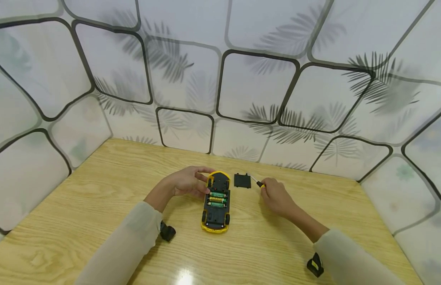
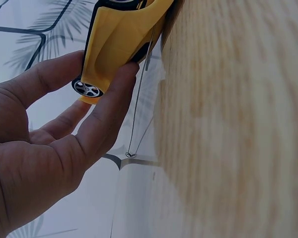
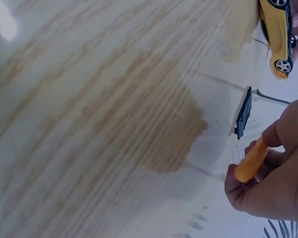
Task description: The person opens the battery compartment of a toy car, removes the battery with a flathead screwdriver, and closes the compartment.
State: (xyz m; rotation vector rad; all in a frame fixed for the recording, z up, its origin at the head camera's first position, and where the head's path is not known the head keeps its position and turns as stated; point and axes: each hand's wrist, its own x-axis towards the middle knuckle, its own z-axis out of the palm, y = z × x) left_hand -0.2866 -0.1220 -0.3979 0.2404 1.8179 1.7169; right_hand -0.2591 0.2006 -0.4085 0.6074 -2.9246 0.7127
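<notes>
A yellow toy car [image 1: 216, 217] lies upside down on the table, its black underside up. Several batteries [image 1: 217, 200] in green and yellow wrappers sit side by side in its uncovered compartment. My left hand [image 1: 187, 182] holds the car by its left side near the front, thumb and fingers around the yellow body in the left wrist view. The right hand [image 1: 277, 196] grips a screwdriver by its yellow handle [image 3: 252, 162]. The thin shaft points left, its tip right at the black battery cover [image 1: 242, 181], which lies flat to the right of the car.
The wooden table [image 1: 99, 190] meets a patterned wall covering [image 1: 184, 126] at the back and along both sides. A thin wire [image 2: 136, 101] runs beside the car in the left wrist view. Black cameras hang below both cuffs.
</notes>
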